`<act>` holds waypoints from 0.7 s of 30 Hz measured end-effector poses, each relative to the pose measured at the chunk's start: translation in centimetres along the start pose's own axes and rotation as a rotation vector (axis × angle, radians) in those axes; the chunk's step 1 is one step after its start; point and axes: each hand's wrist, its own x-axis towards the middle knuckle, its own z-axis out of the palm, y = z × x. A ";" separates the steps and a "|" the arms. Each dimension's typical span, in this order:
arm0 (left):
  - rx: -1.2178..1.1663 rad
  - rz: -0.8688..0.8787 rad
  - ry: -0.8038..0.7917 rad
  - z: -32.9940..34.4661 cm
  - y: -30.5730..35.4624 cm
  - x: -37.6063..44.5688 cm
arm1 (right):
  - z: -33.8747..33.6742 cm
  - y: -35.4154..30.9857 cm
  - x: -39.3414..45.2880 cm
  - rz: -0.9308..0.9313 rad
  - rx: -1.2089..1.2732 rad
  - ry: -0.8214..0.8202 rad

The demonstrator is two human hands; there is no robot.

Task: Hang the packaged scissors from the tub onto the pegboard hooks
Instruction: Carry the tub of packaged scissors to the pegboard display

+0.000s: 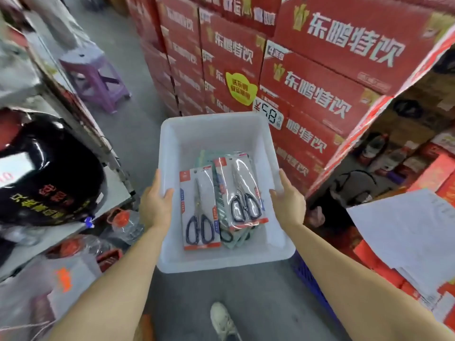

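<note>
Currently both hands carry the tub (219, 134): left hand (155, 202) and right hand (287, 202) each curled over a side rim. Packaged scissors (200, 212) lie flat inside between them, long axis fore-aft, handles nearest the person. No pegboard in view.

One head-worn camera, looking forward and steeply down.

It sat close above the white tub (222, 263) at centre frame, with a shoe (222, 319) at 6 o'clock, red cartons (320, 77) toward 1 o'clock and a purple stool (96, 77) near 10 o'clock.
</note>
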 end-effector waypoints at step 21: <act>-0.025 -0.172 0.190 1.2 -0.2 34.3 | 15.8 -24.4 29.5 -0.390 0.049 -0.017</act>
